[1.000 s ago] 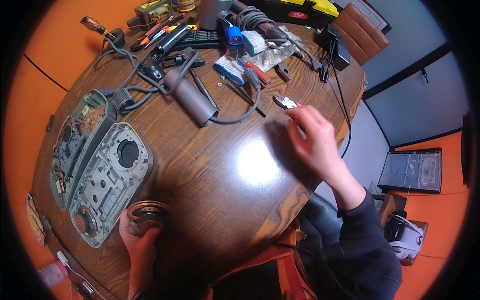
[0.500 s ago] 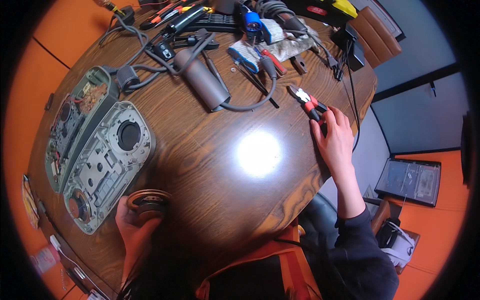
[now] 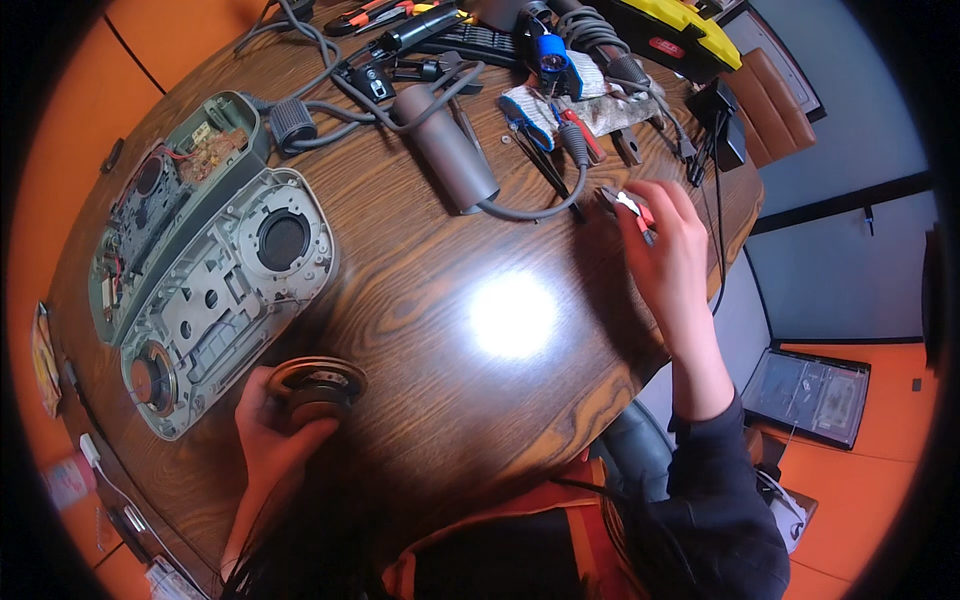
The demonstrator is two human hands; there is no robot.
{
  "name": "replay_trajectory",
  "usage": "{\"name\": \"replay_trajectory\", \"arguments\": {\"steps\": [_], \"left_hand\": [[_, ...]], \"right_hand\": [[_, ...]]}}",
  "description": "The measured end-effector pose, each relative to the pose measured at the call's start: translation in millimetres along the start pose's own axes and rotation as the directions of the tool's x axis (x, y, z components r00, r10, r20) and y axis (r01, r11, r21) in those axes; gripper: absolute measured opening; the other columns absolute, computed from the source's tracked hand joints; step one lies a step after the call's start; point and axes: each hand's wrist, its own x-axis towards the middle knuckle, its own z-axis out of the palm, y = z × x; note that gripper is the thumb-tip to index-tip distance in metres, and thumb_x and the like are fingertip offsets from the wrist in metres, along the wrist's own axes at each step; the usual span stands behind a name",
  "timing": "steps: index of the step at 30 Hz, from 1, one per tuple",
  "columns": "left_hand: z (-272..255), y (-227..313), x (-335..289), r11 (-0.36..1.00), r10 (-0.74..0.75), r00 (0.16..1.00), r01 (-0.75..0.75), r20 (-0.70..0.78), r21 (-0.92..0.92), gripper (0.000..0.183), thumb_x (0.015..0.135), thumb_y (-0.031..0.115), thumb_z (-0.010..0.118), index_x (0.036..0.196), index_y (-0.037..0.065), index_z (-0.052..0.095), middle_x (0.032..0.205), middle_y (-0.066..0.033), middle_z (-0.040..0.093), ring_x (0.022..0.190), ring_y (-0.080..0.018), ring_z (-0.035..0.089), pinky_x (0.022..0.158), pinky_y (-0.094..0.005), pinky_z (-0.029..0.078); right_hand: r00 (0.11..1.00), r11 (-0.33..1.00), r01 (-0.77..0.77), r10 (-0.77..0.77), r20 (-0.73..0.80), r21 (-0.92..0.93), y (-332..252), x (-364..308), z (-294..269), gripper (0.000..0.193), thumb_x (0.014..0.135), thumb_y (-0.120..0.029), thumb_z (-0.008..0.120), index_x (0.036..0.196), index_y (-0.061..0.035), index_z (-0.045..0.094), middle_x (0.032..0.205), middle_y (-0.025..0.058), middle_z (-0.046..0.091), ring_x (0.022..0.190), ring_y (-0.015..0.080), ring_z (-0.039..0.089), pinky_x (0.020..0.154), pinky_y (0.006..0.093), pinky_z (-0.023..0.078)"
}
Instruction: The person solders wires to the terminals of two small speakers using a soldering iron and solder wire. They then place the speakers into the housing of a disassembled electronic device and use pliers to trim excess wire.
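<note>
My left hand (image 3: 268, 425) is closed around the side of a loose round speaker (image 3: 325, 400), with its copper-coloured rim upward. It is held over the near left of the table. Farther right, my right hand (image 3: 672, 240) is wrapped round a pair of pliers (image 3: 628, 202) with red and black handles. The metal jaws point away to the far left, and the fingers cover much of the handles. Next to my left hand lies an opened grey-green speaker housing (image 3: 210, 290), its front panel still bearing a round speaker (image 3: 152, 378) at the near end.
A grey cylinder (image 3: 445, 150) with a thick cable lies at the far middle. Beyond it are work gloves (image 3: 620, 110), a screwdriver-like red handle (image 3: 590, 140), a dark keyboard (image 3: 475, 45) and a yellow-black toolbox (image 3: 670, 35). The wooden table (image 3: 420, 300) curves away at the right.
My right hand has closed round the pliers and lifted off the tabletop. The speaker in my left hand has moved slightly right. The whole view has shifted a little.
</note>
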Motion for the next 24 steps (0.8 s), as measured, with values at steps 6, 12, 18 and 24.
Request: {"name": "replay_trajectory", "arguments": {"steps": [6,12,18,24], "left_hand": [[2.5,-3.8,0.2,0.993,0.079,0.996,-0.074,0.049,-0.091,0.047,0.066,-0.011,0.075,0.104,0.001,0.05,0.11,-0.0116,0.059,0.098,-0.02,0.062,0.081,-0.031,0.054],[2.5,-5.1,-0.7,0.993,0.069,0.996,-0.063,0.057,-0.098,0.046,0.068,-0.006,0.078,0.105,0.001,0.051,0.107,-0.0114,0.061,0.099,-0.0191,0.061,0.084,-0.0309,0.052],[7.3,2.4,0.5,0.99,0.064,0.995,-0.054,0.078,-0.133,0.047,0.067,-0.004,0.079,0.105,0.0,0.052,0.108,-0.0116,0.061,0.099,-0.0186,0.061,0.087,-0.032,0.05],[10.8,4.7,0.9,0.988,0.127,0.991,-0.13,0.049,0.084,0.045,0.074,0.014,0.079,0.11,0.004,0.056,0.106,-0.0076,0.061,0.097,-0.0153,0.06,0.082,-0.0298,0.05]], "right_hand": [[0.969,0.942,0.166,-0.1,0.227,-0.292,-19.0,54.4,31.8,0.016,0.079,-0.017,0.069,0.081,-0.0014,0.067,0.089,0.0153,0.062,0.088,0.0332,0.059,0.074,0.0407,0.049],[0.953,0.872,0.17,-0.027,0.303,-0.459,-30.3,60.5,45.1,0.022,0.074,-0.021,0.072,0.081,-0.0005,0.067,0.092,0.0139,0.062,0.09,0.0312,0.061,0.072,0.0408,0.05],[0.983,0.996,-0.019,0.035,0.18,-0.092,-16.8,58.5,54.3,0.016,0.082,-0.014,0.067,0.088,-0.0002,0.063,0.093,0.0144,0.063,0.081,0.0284,0.063,0.071,0.0355,0.051],[0.978,0.74,0.129,0.014,-0.208,0.66,-41.5,49.4,23.9,0.013,0.097,-0.003,0.045,0.109,0.0016,0.044,0.09,0.0174,0.065,0.076,0.0183,0.064,0.072,0.0306,0.055]]}}
